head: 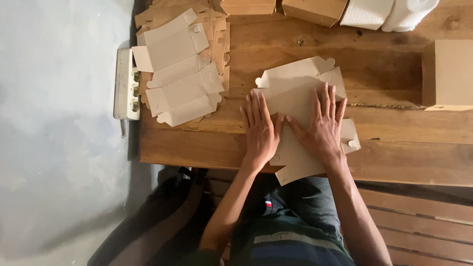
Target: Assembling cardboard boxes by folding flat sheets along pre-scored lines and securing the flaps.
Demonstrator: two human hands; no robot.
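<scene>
We press both palms flat, fingers spread and grasping nothing, on a flat unfolded tan cardboard box blank (295,98): left hand (260,132) and right hand (321,129) side by side. Beyond our left hand lies a stack of similar cardboard blanks (182,69) on the brown wooden table (394,64).

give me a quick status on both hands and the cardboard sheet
Left hand and right hand flat, pressing the cardboard blank. Blank overhangs table edge. Nothing blocking.

Dim warm light, soft shadows under hands (290,130), slight blur, no glare, lap dark
</scene>
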